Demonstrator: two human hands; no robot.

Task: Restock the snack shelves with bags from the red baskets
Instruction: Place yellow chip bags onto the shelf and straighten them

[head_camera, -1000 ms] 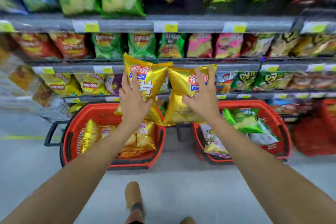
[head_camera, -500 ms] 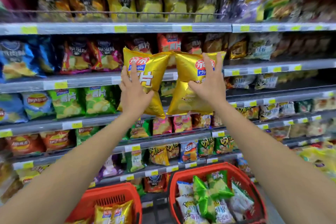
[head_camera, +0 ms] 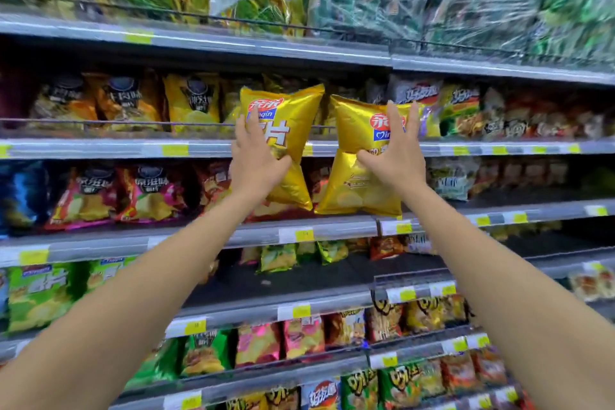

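Our left hand (head_camera: 256, 163) grips the left gold bag (head_camera: 293, 123), and our right hand (head_camera: 396, 160) grips the right gold bag (head_camera: 352, 186). Both bags are upright, lower corners just beside each other, in front of the shelf edge (head_camera: 100, 149) with its yellow tags.

Second shelf: upright bags (head_camera: 189, 100) filled it side to side, and a wire rail (head_camera: 133, 123) ran across its front
Before that shelf: left gold bag (head_camera: 293, 116) and right gold bag (head_camera: 356, 130) hung close together, covering the shelf edge
Fourth shelf down: dark deck (head_camera: 316, 280) lay open ahead of small bags (head_camera: 278, 256) at the back
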